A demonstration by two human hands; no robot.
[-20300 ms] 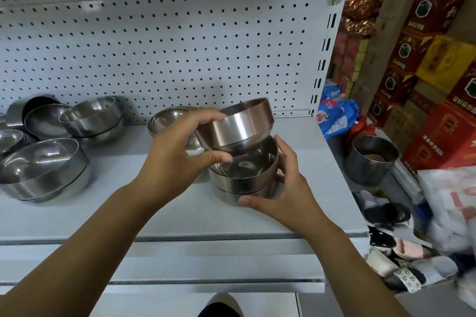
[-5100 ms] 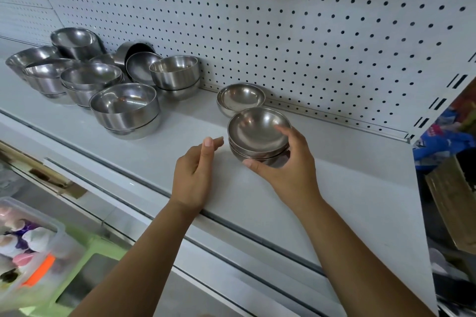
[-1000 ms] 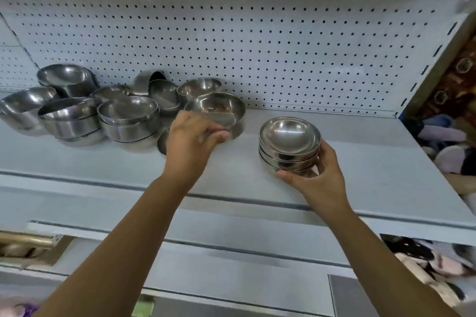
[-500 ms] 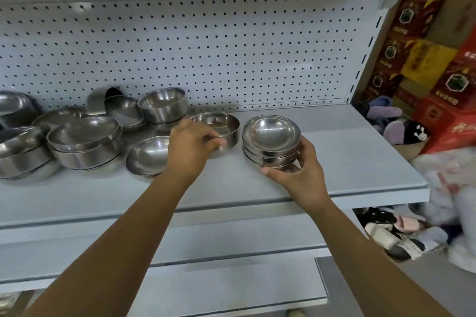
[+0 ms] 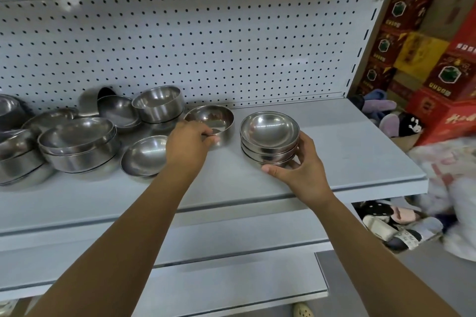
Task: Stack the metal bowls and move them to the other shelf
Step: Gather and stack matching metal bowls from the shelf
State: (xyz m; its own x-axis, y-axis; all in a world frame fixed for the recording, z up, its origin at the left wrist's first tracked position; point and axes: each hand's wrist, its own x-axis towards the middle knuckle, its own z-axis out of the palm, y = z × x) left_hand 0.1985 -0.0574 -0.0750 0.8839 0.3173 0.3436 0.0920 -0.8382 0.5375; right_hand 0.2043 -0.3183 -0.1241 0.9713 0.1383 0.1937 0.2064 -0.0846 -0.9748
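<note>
A stack of three shallow metal bowls stands on the grey shelf. My right hand cups the stack from the front right, thumb under its near side. Just left of it a single deeper metal bowl rests on the shelf, and my left hand pinches its near rim. Another loose shallow bowl lies left of my left wrist.
Several more metal bowls, some stacked, crowd the shelf's left side against the pegboard back. Red and yellow boxes and slippers sit beyond the shelf's right end. A lower shelf juts out below.
My left hand has carried the single bowl rightward and set it down on the shelf beside the stack. My right hand stays on the stack.
</note>
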